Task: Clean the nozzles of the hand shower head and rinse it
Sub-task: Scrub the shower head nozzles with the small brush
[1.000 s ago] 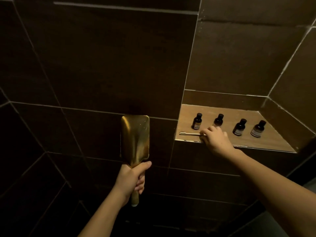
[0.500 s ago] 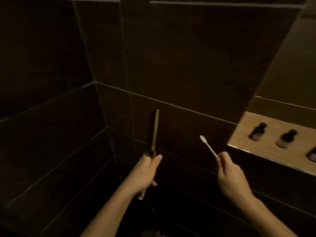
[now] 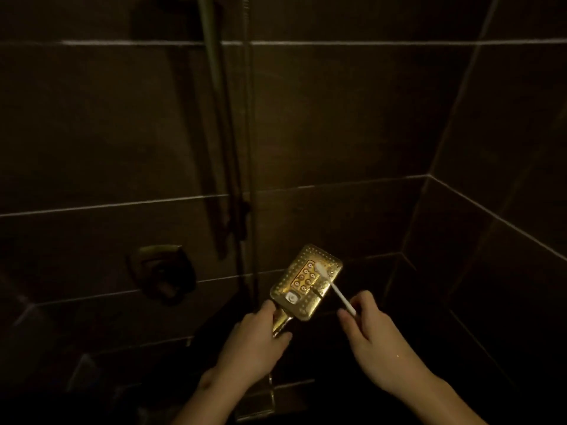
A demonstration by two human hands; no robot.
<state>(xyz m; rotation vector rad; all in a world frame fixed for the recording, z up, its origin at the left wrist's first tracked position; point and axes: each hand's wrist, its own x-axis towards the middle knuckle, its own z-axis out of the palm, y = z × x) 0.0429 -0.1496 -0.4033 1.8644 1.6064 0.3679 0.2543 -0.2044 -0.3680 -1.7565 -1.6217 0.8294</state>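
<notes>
Gripping shower head [image 3: 306, 282] handle: left hand [image 3: 254, 348] | right hand [image 3: 372, 338] pinches toothbrush [image 3: 336, 291]

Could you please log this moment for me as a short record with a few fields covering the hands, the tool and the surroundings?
setting: dark tiled shower corner
left hand: grips the handle of the gold hand shower head, nozzle face up
right hand: pinches the white toothbrush
contact: bristles lie on the nozzle face near its far end
wall: shower rail, hose, round valve plate
water: none visible
</notes>
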